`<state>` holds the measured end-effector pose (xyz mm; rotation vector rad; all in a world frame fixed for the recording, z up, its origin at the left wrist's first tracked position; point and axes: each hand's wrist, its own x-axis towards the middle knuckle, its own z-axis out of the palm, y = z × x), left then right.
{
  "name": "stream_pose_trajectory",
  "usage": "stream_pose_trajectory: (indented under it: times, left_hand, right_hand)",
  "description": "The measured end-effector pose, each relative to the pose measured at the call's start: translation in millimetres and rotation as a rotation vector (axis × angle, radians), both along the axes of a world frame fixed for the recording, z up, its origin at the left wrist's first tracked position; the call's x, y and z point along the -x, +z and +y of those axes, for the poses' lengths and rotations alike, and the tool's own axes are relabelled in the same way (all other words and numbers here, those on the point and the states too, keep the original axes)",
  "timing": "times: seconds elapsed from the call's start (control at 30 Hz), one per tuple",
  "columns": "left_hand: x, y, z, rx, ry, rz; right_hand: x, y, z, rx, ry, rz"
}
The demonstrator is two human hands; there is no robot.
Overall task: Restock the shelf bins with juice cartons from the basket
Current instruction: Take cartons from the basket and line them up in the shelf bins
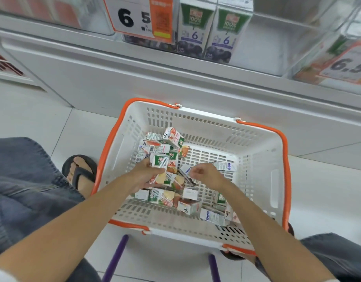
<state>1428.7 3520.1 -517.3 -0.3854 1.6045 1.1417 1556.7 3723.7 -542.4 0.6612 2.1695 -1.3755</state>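
A white basket [216,127] with orange handles sits on the floor below the clear shelf bins [277,43]. Small juice cartons [163,197] lie jumbled inside it, mostly leftward. Two blueberry cartons [193,27] stand upright in one bin.

White tiled floor [23,110] with a white, orange-rimmed basket [257,159] and a sandalled foot [80,174] just beside it.

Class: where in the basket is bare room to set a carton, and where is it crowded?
The basket floor is bare in its far right corner, by the far and right walls. Crowded with cartons: the left, middle and near right.
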Motion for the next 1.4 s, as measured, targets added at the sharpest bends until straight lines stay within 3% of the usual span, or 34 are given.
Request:
stream_pose_trajectory:
  times: [0.2,0.37,0.47,0.77,0.87,1.07,1.23,1.4]
  left_hand:
    - [-5,16,6,-0.067,0.061,0.007]
    - [-15,12,-1,-0.051,-0.02,0.014]
    - [-17,6,-2,-0.029,-0.057,0.01]
    - [-21,-18,-2,0.013,-0.102,-0.009]
    - [-24,-22,-2,0.034,-0.118,-0.012]
    - [-17,0,11,0.0,-0.099,0.066]
    - [-10,52,38,-0.169,-0.211,0.109]
    - [-15,113,62,-0.38,-0.294,0.078]
  right_hand:
    - [2,6,-7,-0.048,0.277,-0.129]
    - [-31,-23,4,-0.215,0.067,-0.146]
    - [-51,-36,24,-0.326,0.255,-0.255]
    - [-49,-68,28,-0.567,0.544,-0.272]
    - [-46,-61,30,-0.495,0.407,-0.18]
    - [-10,15,52,-0.06,0.15,-0.087]
    - [31,113,43,-0.018,0.29,0.04]
    - [27,185,37,-0.014,0.03,0.306]
